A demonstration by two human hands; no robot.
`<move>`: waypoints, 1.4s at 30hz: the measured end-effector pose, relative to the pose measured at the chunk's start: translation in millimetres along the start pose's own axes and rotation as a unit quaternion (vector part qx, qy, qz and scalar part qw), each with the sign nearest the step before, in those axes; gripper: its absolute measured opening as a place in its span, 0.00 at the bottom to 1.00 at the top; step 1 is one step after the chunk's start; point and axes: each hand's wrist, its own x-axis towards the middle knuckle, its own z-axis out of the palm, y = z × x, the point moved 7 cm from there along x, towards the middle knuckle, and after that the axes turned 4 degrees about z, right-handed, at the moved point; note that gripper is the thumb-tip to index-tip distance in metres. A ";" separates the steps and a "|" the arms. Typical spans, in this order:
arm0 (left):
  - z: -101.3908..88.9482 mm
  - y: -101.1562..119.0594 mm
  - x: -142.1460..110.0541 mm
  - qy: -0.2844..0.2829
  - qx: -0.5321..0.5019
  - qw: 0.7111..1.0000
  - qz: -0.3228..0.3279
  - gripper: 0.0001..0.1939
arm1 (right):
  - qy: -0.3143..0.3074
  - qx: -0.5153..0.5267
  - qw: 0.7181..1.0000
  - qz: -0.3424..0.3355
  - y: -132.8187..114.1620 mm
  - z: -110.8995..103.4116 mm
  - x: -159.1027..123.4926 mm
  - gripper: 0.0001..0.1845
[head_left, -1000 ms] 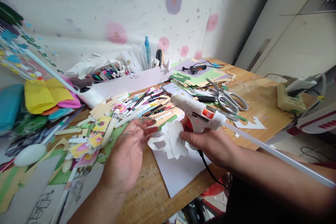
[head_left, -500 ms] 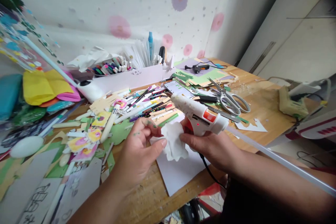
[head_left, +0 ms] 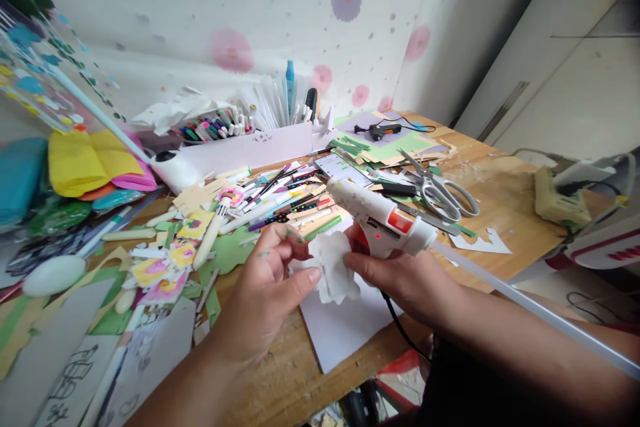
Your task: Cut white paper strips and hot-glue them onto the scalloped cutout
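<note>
Between my hands is a white scallop-edged paper flower [head_left: 336,273], its left edge pinched by the thumb and fingers of my left hand [head_left: 280,273]. My right hand [head_left: 400,273] is wrapped round a white hot glue gun [head_left: 385,217] with red parts and a small red light. A long clear glue stick [head_left: 530,303] sticks out of its back end. The gun's nozzle points up and left, above the flower. My right thumb rests at the flower's right edge. Under the flower lies a sheet of white paper [head_left: 325,340] at the table's front edge.
Several markers [head_left: 280,200] and paper scraps crowd the table's left and middle. Scissors [head_left: 440,190] lie behind the glue gun, with a second, black glue gun [head_left: 377,130] farther back. A power strip [head_left: 560,197] stands at the right. The gun's black cord [head_left: 400,327] hangs below.
The flower has tilted slightly between my hands. Both hands keep nearly the same grip, and the whole view has shifted a little.
</note>
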 end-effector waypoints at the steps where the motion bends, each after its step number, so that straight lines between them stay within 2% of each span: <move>1: 0.9 0.7 0.6 -0.003 -0.009 1.000 0.006 0.11 | 0.001 -0.004 1.000 -0.004 -0.2 -0.5 -0.1 0.07; 4: -1.9 -2.0 2.2 0.017 -0.005 1.000 0.014 0.11 | 0.009 -0.033 0.999 -0.017 2.3 -0.9 -0.4 0.06; 8: -7.4 -7.0 2.0 0.040 0.015 0.999 0.008 0.10 | 0.028 -0.052 0.998 -0.002 8.3 -1.3 -0.8 0.05; 12: -6.0 -4.4 2.4 0.013 -0.048 0.999 -0.002 0.10 | 0.008 -0.028 1.000 -0.001 3.8 -0.3 -1.1 0.05; 14: -8.9 0.3 3.5 0.026 -0.079 0.996 0.016 0.09 | -0.009 -0.006 1.000 0.005 1.3 0.1 -1.4 0.06; 19: -28.3 8.7 5.7 0.137 -0.043 0.986 0.087 0.04 | -0.023 0.025 0.999 0.009 0.5 -0.3 -2.0 0.06; 24: -59.4 28.1 9.4 0.236 -0.013 0.954 0.186 0.05 | -0.042 0.017 0.999 0.009 5.1 1.2 -2.8 0.06; 27: -74.8 32.2 11.9 0.277 -0.035 0.942 0.187 0.03 | -0.033 0.027 0.999 0.009 8.2 -0.9 -3.1 0.05; 29: -69.1 26.5 14.5 0.251 0.003 0.959 0.135 0.06 | -0.022 0.038 0.999 0.005 9.9 -2.2 -3.5 0.05; 31: -51.4 16.4 14.5 0.184 0.062 0.978 0.076 0.07 | -0.016 0.048 0.999 0.004 11.8 -1.4 -4.2 0.04; 34: -26.4 8.4 7.5 0.114 0.109 0.985 0.062 0.04 | -0.019 0.067 0.998 0.009 13.9 2.2 -6.0 0.05; 38: -13.7 11.8 1.4 0.048 0.166 0.980 0.100 0.05 | -0.013 0.055 0.998 0.004 12.1 4.1 -7.8 0.06; 40: -13.1 22.2 -0.4 0.026 0.243 0.956 0.164 0.05 | -0.010 0.048 0.999 0.003 11.6 4.4 -7.6 0.06; 42: -12.0 32.2 -2.9 0.013 0.334 0.914 0.231 0.04 | -0.010 0.051 0.999 0.005 12.4 5.0 -6.6 0.07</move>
